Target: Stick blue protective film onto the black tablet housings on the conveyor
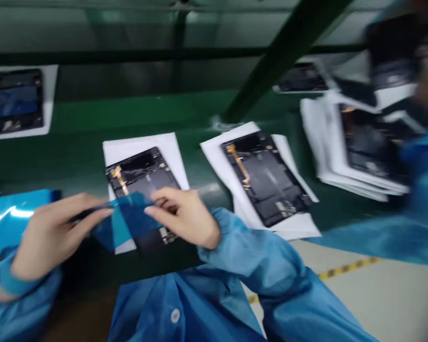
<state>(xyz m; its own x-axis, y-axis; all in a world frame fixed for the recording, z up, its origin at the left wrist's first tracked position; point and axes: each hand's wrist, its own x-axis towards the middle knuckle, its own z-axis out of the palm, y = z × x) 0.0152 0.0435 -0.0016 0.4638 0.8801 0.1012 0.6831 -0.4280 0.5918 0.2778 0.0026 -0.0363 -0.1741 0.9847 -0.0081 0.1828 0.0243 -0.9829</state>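
Note:
A translucent blue film (139, 218) stretches between my two hands, over the lower part of an opened tablet (153, 175). My right hand (187, 216) pinches the film's right edge between thumb and fingers. In the closed fingers of my left hand (57, 232) is a slim dark tool (89, 211), tweezers by its look, though blurred; its tip meets the film's left side. The tablet has its inside facing up, with an orange flex cable (119, 178) at its upper left. Under it lies a white sheet (139, 145).
Another opened tablet (266, 175) rests on white sheets to the right. A stack of white sheets (319, 137) lies farther right, beside a co-worker's blue sleeve (426, 166). Shiny blue film sheets (10, 218) are at left. A green post (271, 61) slants behind the green bench (128, 111).

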